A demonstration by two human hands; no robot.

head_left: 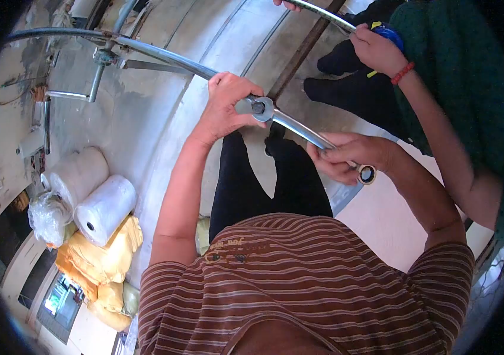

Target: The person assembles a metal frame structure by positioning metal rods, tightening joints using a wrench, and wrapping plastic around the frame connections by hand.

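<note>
My left hand (226, 106) is wrapped round the metal bar near a bolt head (258, 107), its thumb and fingers on either side. A shiny combination wrench (298, 128) has one end at the bolt. The fingers of my right hand (347, 155) are closed round the wrench's handle, near its ring end (367, 174). From my left hand, the long metal bar (163, 54) runs to the upper left.
A co-worker (459, 77) stands at the upper right, one hand holding a blue tape measure (389, 36) by a metal strip (326, 15). Plastic-wrapped rolls (105, 210) and yellow sacks (104, 254) lie at the left. A crank handle (95, 83) hangs from the bar.
</note>
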